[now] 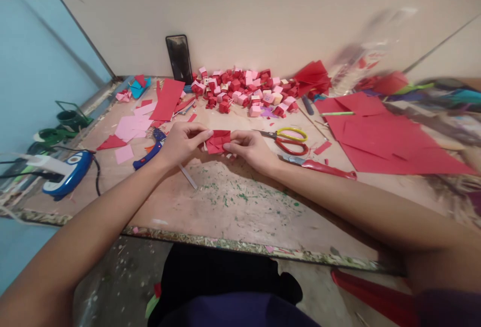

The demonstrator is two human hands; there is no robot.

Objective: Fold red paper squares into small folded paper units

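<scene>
A small folded piece of red paper is held up over the middle of the table, with crease lines across its face. My left hand pinches its left edge between thumb and fingers. On the opposite side, my right hand grips the right edge, thumb in front. Just right of my right hand lie scissors with yellow and red handles, and a red-handled knife. Close to my left hand is a blue-handled tool, partly covered by the hand.
A heap of small red and pink folded paper pieces lies along the wall. Large red sheets cover the right side. Pink paper squares, a propped phone and a blue power strip are at left. Green scraps dot the front.
</scene>
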